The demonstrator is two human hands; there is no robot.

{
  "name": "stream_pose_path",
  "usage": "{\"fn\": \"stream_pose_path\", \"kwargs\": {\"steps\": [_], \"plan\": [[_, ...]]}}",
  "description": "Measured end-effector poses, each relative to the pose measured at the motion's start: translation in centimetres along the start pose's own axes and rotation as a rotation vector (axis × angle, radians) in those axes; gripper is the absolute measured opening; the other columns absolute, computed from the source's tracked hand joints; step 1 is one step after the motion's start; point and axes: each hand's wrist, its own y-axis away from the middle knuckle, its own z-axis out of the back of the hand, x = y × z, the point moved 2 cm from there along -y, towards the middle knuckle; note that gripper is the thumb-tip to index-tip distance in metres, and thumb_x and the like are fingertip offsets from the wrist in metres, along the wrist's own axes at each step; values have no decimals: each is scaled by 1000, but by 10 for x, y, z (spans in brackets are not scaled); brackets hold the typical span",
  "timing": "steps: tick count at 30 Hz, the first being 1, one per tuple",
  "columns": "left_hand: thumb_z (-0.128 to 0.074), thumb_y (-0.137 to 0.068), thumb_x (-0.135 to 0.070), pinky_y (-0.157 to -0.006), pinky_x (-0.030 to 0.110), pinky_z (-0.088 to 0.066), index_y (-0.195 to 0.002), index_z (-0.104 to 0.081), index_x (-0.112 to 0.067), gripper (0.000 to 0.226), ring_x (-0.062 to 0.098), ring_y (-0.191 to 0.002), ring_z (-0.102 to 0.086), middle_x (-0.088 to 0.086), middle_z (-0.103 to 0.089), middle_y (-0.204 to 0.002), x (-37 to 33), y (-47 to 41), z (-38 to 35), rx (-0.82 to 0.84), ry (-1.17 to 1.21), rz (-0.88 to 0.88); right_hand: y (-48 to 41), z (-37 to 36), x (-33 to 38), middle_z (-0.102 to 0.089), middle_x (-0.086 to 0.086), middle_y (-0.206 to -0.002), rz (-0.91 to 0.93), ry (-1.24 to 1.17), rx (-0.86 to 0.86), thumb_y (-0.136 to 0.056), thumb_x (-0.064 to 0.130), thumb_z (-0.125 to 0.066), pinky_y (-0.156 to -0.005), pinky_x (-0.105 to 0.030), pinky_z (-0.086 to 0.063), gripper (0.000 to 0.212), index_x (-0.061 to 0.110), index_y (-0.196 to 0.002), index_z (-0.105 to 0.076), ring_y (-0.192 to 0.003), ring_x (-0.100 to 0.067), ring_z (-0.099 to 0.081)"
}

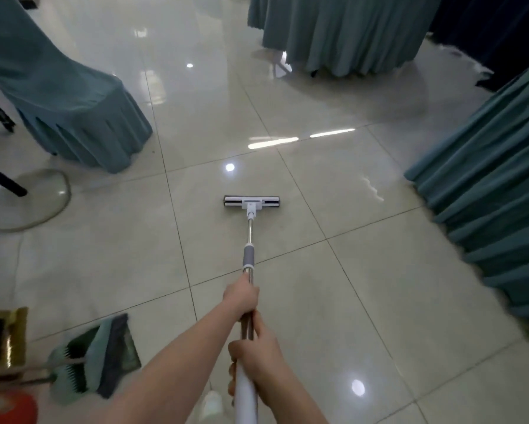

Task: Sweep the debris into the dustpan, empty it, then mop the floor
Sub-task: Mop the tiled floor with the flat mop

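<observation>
A flat mop stretches out ahead of me, its head (pixel 251 201) flat on the glossy tiled floor (pixel 379 286) in the middle of the view. The metal pole with a grey sleeve (pixel 248 255) runs back toward me. My left hand (pixel 242 296) grips the pole further up. My right hand (pixel 255 347) grips it lower, nearer my body, where the pole turns white. A green dustpan with a broom (pixel 94 359) lies on the floor at lower left, apart from both hands.
Teal-covered chairs stand at left (pixel 64 99) and right (pixel 499 191), and a teal-skirted table (pixel 349 32) at the back. A round glass base (pixel 36 200) and black legs sit at left. A gold-edged box (pixel 3 338) and a red object (pixel 9 408) are at the lower left corner.
</observation>
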Motion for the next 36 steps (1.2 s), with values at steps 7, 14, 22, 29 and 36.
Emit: {"fn": "stream_pose_path", "kwargs": {"steps": [7, 14, 22, 29, 36], "plan": [[-44, -94, -22, -87, 37, -50, -121, -53, -8, 32, 36, -107, -58, 21, -60, -117, 33, 17, 40, 84, -84, -71, 17, -54, -2, -52, -12, -78, 0, -27, -17, -75, -7, -43, -44, -29, -49, 62, 28, -127, -50, -47, -21, -51], [-50, -91, -12, -50, 29, -47, -111, -45, -12, 21, 21, -63, -53, 11, -53, -82, 109, 88, 34, 262, 239, -21, 82, -91, -73, -53, -10, -79, 6, -9, 4, -80, -8, -43, -44, -28, -50, 59, 28, -126, -49, -51, -19, -50], [-56, -88, -9, -49, 37, -53, -119, -30, -15, 41, 24, -60, -59, 14, -53, -86, 215, 200, -15, 368, 308, 23, 182, -112, -206, -52, -13, -76, -7, 76, 11, -81, -5, -47, -44, -27, -49, 73, 42, -136, -37, -48, -19, -51], [-60, -84, -14, -54, 42, -58, -116, -36, -14, 39, 29, -72, -63, 17, -55, -99, 274, 257, -36, 319, 275, 2, 246, -136, -276, -48, -11, -90, -29, 160, -7, -78, -5, -49, -44, -25, -49, 69, 41, -128, -40, -48, -20, -52], [-57, -82, -16, -48, 35, -54, -111, -46, -23, 32, 35, -76, -65, 20, -60, -103, 287, 260, -44, 228, 355, 9, 269, -149, -295, -50, -6, -72, 40, 66, -50, -79, -6, -49, -39, -21, -43, 81, 54, -131, -39, -33, -16, -48]]}}
